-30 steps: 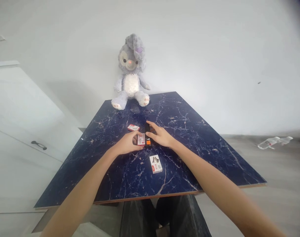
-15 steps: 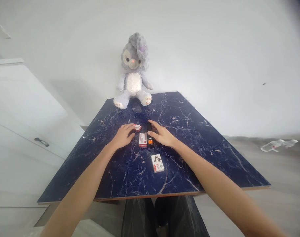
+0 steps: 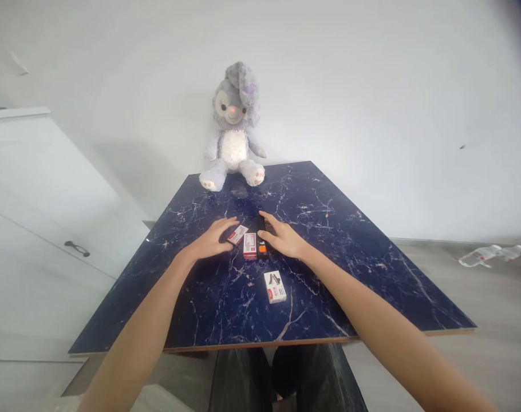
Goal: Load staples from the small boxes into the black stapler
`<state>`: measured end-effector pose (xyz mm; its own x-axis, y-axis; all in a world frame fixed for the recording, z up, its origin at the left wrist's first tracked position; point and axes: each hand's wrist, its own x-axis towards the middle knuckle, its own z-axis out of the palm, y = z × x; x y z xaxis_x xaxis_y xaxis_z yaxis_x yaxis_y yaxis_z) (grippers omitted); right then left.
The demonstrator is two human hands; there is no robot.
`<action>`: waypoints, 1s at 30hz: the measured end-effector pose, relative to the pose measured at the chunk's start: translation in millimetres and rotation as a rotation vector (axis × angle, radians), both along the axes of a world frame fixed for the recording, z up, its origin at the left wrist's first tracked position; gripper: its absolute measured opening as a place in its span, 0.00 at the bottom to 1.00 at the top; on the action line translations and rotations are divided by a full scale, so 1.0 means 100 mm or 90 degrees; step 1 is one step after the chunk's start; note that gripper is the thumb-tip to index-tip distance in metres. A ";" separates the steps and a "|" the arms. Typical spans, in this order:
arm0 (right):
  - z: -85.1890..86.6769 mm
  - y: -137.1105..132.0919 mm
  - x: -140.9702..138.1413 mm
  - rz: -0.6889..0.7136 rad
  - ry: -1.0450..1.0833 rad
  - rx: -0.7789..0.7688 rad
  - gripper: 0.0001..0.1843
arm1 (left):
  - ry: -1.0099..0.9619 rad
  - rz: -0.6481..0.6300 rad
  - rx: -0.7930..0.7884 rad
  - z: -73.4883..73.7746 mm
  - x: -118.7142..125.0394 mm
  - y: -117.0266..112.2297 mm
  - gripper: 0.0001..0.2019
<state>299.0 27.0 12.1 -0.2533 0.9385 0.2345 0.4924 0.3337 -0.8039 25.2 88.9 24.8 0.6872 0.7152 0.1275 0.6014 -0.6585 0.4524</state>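
Note:
My left hand [image 3: 211, 238] has its thumb and fingers around the left end of a small red-and-white box [image 3: 239, 234], which lies at a slant. Right beside it a second red-and-white box [image 3: 249, 244] rests on the table. Against that box's right side lies a long black object with an orange patch [image 3: 261, 249], perhaps a stapler. The thumb and forefinger of my right hand [image 3: 284, 237] are on its far half and partly cover it. Nearer to me, untouched, is a white box with a dark tool pictured on it [image 3: 275, 286].
Everything lies on a dark blue marbled table [image 3: 329, 229]. A grey plush rabbit [image 3: 235, 143] sits at its back edge by the wall. To the left stands a white cabinet [image 3: 37, 229]; clear plastic bottles [image 3: 479, 256] lie on the floor at right.
The small box by my left hand has come toward me and turned, its left end now between thumb and fingers. My right hand stays on the black object. The view shifts slightly.

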 end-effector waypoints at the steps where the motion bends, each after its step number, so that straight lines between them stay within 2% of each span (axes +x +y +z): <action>1: 0.01 0.00 0.00 -0.001 -0.003 0.000 0.35 | 0.006 -0.031 -0.010 0.01 0.01 -0.01 0.33; 3: 0.02 -0.01 0.00 -0.006 -0.014 0.004 0.35 | 0.029 -0.062 -0.010 0.03 0.03 -0.03 0.31; 6: 0.04 -0.02 -0.01 -0.015 -0.030 0.014 0.35 | 0.055 -0.030 0.006 0.05 0.07 -0.06 0.26; 9: 0.05 -0.02 -0.01 -0.019 -0.042 0.012 0.35 | 0.049 0.002 0.000 0.06 0.07 -0.08 0.28; 14: 0.04 -0.02 -0.01 -0.021 -0.044 0.015 0.34 | -0.065 0.060 -0.004 0.14 0.09 -0.13 0.22; 16: 0.03 -0.01 0.00 -0.016 -0.041 0.021 0.35 | -0.101 0.059 0.016 0.17 0.15 -0.19 0.21; 19: 0.02 -0.01 0.00 -0.015 -0.048 0.023 0.35 | -0.067 0.026 0.025 0.17 0.29 -0.30 0.25; 23: 0.03 -0.01 0.00 -0.017 -0.053 0.030 0.35 | -0.045 0.012 -0.013 0.09 0.43 -0.39 0.31; 30: 0.00 0.01 -0.01 -0.015 -0.032 0.040 0.34 | -0.104 0.017 -0.092 -0.05 0.46 -0.34 0.49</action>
